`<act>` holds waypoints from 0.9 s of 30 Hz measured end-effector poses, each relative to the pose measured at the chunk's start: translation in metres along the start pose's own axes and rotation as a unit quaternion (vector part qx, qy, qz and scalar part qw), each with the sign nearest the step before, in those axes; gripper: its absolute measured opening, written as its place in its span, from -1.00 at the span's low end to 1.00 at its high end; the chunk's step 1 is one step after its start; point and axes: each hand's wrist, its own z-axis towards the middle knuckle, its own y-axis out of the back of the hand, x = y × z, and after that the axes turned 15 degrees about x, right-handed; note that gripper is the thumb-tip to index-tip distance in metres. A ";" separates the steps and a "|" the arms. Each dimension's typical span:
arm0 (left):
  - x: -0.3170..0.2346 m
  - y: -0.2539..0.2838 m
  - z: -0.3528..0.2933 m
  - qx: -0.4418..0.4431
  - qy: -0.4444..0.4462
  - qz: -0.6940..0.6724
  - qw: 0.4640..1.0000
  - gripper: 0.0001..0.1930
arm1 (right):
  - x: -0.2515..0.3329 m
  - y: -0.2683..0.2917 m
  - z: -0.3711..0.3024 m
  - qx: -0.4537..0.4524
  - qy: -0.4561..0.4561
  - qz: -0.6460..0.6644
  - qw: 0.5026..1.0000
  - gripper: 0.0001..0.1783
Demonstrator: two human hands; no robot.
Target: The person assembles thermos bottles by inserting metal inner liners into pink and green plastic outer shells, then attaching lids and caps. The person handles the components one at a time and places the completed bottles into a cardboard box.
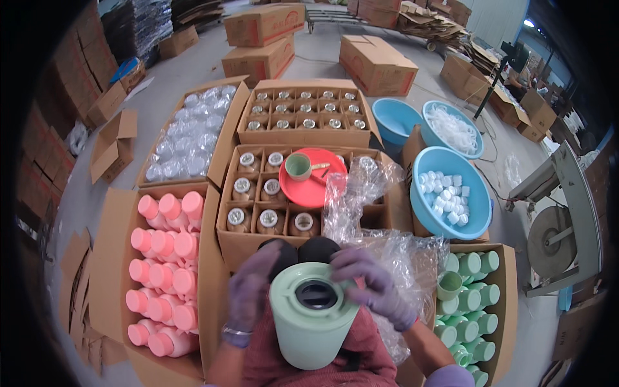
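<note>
A pale green cylindrical container [311, 342] stands upright against my lap, with a dark round piece [316, 295] set in the middle of its top. To its left is my left hand [250, 290], in a purple glove and smeared by motion, so its fingers are hard to read. My right hand [374, 284], gloved the same way, is at the container's right upper rim with its fingers spread and bent. Whether those fingertips touch the rim is unclear. Crumpled clear plastic bags [393, 258] lie just beyond and beside the right hand.
Pink bottles [162, 271] fill a carton on the left, green bottles [474, 300] one on the right. Ahead, a divided carton [222, 226] of silvery-topped bottles bears a red plate [303, 193] with a green cup [298, 166]. A blue basin [480, 213] holds white caps.
</note>
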 end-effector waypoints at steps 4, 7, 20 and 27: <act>-0.026 -0.007 -0.004 0.136 -0.065 0.017 0.988 -0.54 | -0.002 0.023 -0.019 0.033 -0.053 -0.123 0.990 -0.57; -0.004 0.016 -0.012 0.062 -0.208 -0.039 0.975 -0.53 | 0.041 0.026 -0.022 -0.128 -0.141 -0.082 0.978 -0.46; -0.007 -0.002 0.020 0.049 -0.018 0.121 0.991 -0.57 | 0.056 -0.051 0.053 -0.023 0.024 -0.286 0.958 -0.29; -0.018 -0.004 -0.010 -0.079 -0.084 0.064 0.991 -0.54 | -0.015 0.001 0.010 -0.085 -0.177 -0.122 0.973 -0.19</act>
